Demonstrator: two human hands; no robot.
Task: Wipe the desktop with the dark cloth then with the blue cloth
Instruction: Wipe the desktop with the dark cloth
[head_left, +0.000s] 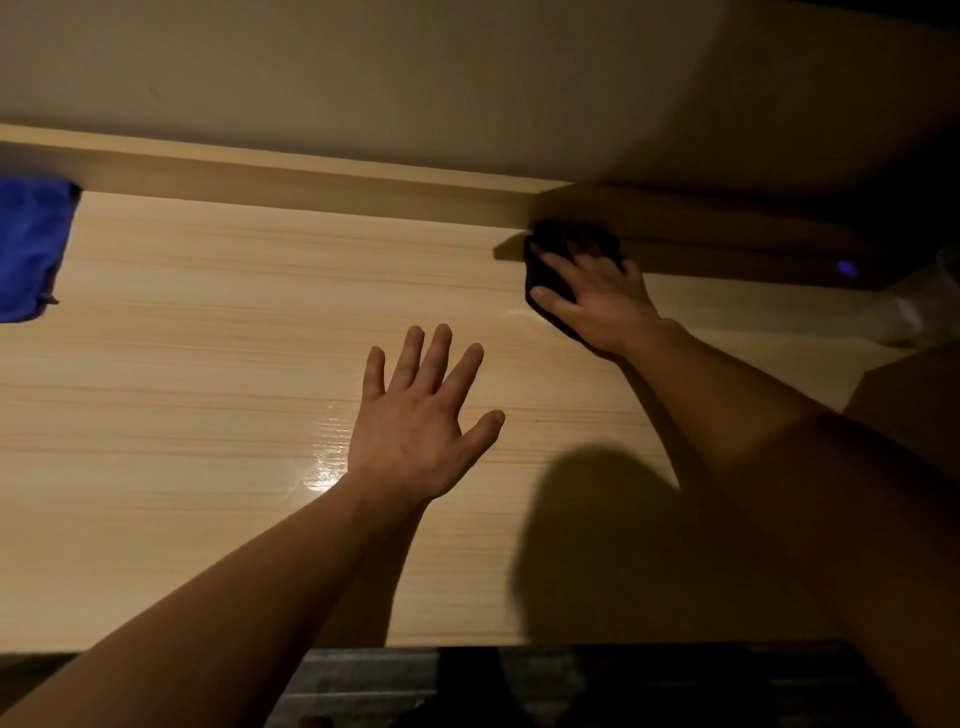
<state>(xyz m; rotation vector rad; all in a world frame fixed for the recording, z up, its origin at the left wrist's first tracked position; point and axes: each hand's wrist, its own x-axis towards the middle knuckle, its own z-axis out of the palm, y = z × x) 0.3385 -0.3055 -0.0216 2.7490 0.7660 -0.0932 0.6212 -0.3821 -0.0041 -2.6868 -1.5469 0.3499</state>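
The desktop (208, 364) is pale wood grain with a glossy patch near the middle. My right hand (597, 301) presses flat on the dark cloth (543, 273) at the back right, close to the raised back ledge. Most of that cloth is hidden under my palm and fingers. Over the desk's middle, my left hand (421, 421) is spread with fingers apart and holds nothing. The blue cloth (31, 249) lies bunched at the far left edge of the desk, partly cut off by the frame.
A wooden back ledge (311, 187) runs along the rear of the desk below a plain wall. Clear plastic wrapping (909, 312) and a brown box (914, 400) sit at the right. A small blue light (845, 268) glows there. The front edge drops to a dark floor.
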